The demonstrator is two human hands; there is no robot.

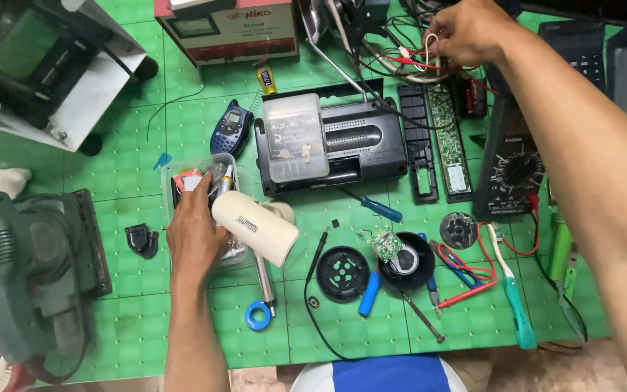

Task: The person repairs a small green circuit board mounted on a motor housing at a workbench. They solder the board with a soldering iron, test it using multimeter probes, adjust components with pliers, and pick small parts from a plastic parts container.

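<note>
Mid-sorting, by the look: left hand (196, 236) rests fingers curled in the clear plastic tray (170, 174) beside a cream cylinder (255, 227); right hand (466, 30) pinches wires (429, 51) at the desk's (132, 160) far edge, above the black radio (357, 141). Next likely needs careful wire separation.

Bare forearms; left hand (196, 236), right hand (466, 30); no sleeves/gloves
</note>
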